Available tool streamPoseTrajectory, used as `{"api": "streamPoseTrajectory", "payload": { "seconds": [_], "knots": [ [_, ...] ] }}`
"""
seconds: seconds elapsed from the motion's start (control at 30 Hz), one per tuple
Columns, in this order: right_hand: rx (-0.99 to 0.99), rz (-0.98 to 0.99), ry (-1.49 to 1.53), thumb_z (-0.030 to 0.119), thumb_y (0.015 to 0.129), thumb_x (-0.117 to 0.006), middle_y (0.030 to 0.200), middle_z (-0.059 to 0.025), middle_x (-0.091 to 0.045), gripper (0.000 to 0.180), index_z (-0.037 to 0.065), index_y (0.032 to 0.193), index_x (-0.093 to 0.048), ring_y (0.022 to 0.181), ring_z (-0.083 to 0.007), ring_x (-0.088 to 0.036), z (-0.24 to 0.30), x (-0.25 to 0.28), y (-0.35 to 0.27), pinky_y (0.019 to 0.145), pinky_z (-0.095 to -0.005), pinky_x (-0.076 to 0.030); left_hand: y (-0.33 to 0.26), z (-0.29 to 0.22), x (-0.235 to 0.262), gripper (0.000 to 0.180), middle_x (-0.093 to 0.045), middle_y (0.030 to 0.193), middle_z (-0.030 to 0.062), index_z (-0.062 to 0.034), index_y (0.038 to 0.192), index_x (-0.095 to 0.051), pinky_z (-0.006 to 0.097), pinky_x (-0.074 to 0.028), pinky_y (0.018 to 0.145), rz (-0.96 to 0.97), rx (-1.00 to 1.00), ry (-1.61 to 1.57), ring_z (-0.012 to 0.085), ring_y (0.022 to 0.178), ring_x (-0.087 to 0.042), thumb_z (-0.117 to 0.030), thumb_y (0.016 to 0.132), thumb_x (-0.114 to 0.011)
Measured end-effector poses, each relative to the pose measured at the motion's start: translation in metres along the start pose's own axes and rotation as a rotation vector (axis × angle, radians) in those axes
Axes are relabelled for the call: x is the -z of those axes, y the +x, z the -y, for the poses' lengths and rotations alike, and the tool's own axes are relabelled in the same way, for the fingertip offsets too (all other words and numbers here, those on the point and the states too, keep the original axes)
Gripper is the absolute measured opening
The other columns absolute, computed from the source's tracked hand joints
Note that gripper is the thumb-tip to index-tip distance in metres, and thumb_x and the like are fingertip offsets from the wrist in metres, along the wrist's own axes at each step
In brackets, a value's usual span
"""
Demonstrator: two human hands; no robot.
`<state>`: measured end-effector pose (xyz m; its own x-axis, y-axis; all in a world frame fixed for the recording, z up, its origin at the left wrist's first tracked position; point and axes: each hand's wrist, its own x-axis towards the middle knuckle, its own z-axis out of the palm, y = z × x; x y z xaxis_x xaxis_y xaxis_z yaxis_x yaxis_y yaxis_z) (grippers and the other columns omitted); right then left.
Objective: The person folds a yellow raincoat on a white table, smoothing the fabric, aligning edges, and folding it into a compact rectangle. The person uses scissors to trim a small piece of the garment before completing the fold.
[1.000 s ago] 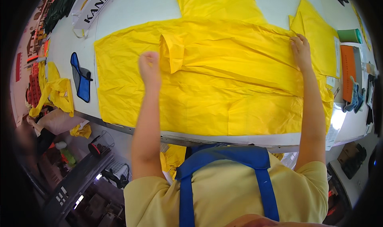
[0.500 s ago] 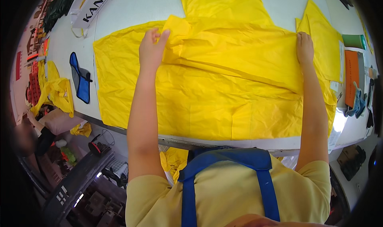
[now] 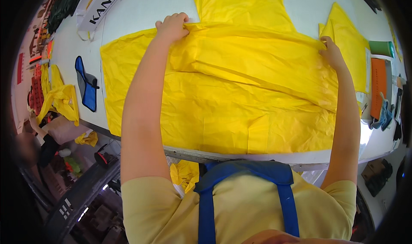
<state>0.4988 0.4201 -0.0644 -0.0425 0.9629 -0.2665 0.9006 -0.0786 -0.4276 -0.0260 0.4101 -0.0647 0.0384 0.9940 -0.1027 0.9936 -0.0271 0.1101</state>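
Note:
A large yellow fabric sheet [image 3: 240,98] lies spread over the white table [image 3: 141,8]. My left hand [image 3: 172,26] is stretched to its far edge and grips a folded layer of the cloth there. My right hand [image 3: 330,51] pinches the same folded layer at its right end, near the table's right side. The upper layer runs taut between both hands. More yellow pieces lie beyond: one [image 3: 240,3] at the far middle and one [image 3: 349,40] at the far right.
A blue cloth piece [image 3: 86,89] lies at the table's left end, beside crumpled yellow cloth [image 3: 60,100]. An orange pad [image 3: 378,86], a green roll [image 3: 381,48] and blue-grey gloves [image 3: 382,115] sit at the right. Another person [image 3: 38,141] is low at the left.
My left hand has carried the folded cloth edge from the sheet's middle up to the far edge. My right hand holds its end and has shifted slightly away from me.

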Motion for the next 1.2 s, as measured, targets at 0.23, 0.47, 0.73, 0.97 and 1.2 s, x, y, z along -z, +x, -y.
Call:
{"api": "streamPoseTrajectory", "payload": {
  "seconds": [0.23,0.47,0.73,0.97,1.2],
  "knots": [
    [0.277,-0.098,-0.135,-0.005,0.068,-0.052,0.088,-0.0199,-0.056,0.021,0.000,0.088,-0.053,0.086,-0.0369,-0.054,0.035,0.046,-0.059,0.076,-0.0359,-0.045,-0.009,0.022,0.044,0.013,-0.049,0.066,0.0092,-0.0089,0.082,-0.048,0.033,-0.040,0.060,0.306,-0.167,-0.186,0.0238,0.066,-0.048,-0.005,0.073,-0.056],
    [0.556,-0.513,-0.205,-0.013,0.051,-0.050,0.073,-0.0130,-0.041,0.026,0.002,0.069,-0.040,0.071,-0.0341,-0.045,0.028,0.050,-0.260,0.061,-0.0386,-0.038,-0.251,0.010,0.109,0.016,-0.050,0.069,0.0080,-0.0103,0.083,-0.057,0.040,-0.043,0.052,-0.364,-0.540,0.038,0.0283,0.062,-0.053,-0.005,0.071,-0.066],
    [0.541,-0.289,-0.294,0.003,0.056,-0.061,0.081,-0.0083,-0.050,0.020,0.009,0.071,-0.050,0.083,-0.0303,-0.049,-0.020,-0.028,-0.347,0.074,-0.0405,-0.039,-0.374,-0.036,0.041,0.018,-0.055,0.071,0.0071,-0.0099,0.085,-0.061,0.041,-0.043,0.062,0.107,-0.496,-0.413,0.0297,0.070,-0.055,-0.019,0.072,-0.067],
    [0.239,-0.423,-0.208,0.001,0.072,-0.061,0.122,-0.0113,-0.055,0.039,0.007,0.110,-0.057,0.119,-0.0307,-0.047,-0.092,0.033,-0.298,0.101,-0.0422,-0.036,-0.361,-0.106,-0.018,0.075,-0.016,0.152,0.0153,-0.0227,0.137,-0.042,0.062,-0.006,0.108,0.018,-0.304,-0.117,0.0443,0.138,-0.009,-0.046,0.072,-0.069],
    [0.184,-0.151,-0.390,0.001,0.071,-0.060,0.102,-0.0080,-0.056,0.025,0.012,0.094,-0.056,0.102,-0.0307,-0.051,-0.178,0.069,-0.210,0.086,-0.0384,-0.043,-0.362,-0.103,-0.044,0.076,-0.019,0.151,0.0153,-0.0236,0.135,-0.044,0.061,-0.007,0.108,-0.029,-0.310,-0.070,0.0446,0.137,-0.011,-0.048,0.068,-0.071]
  ]
}}
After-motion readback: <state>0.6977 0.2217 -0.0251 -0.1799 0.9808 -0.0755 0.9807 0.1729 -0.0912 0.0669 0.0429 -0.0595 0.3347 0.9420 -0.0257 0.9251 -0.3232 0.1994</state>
